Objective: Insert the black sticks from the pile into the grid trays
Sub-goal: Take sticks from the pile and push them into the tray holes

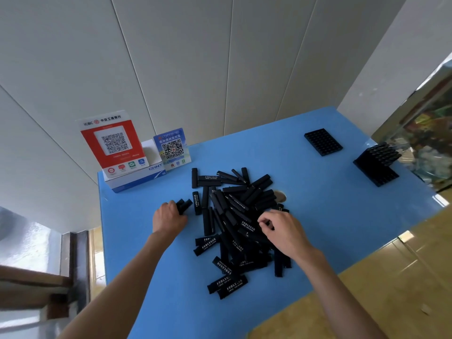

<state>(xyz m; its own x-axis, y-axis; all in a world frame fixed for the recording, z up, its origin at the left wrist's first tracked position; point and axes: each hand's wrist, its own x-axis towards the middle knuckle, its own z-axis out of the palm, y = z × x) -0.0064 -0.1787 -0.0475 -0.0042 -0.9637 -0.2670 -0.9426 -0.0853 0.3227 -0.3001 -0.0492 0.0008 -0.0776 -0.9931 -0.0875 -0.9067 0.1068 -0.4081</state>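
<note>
**Both hands at the pile**

A pile [234, 216] of black sticks lies in the middle of a blue table [318, 216], many sticks crossing one another, some showing white print. The left hand [168, 218] sits at the pile's left edge with its fingers curled round a few sticks [184, 205], whose ends poke out past the knuckles. The right hand [283, 231] rests on the pile's right side, fingertips bent down and pinching among the sticks; which stick it grips cannot be told.

Toward the far right of the table lies an empty tray [322, 142], flat. Nearer the right edge stands a second tray [375, 171], partly filled with upright sticks at its far end.

At the far left corner stand a red QR sign [113, 145] and a blue QR sign [172, 149], with a white box [137, 178] beneath.
</note>
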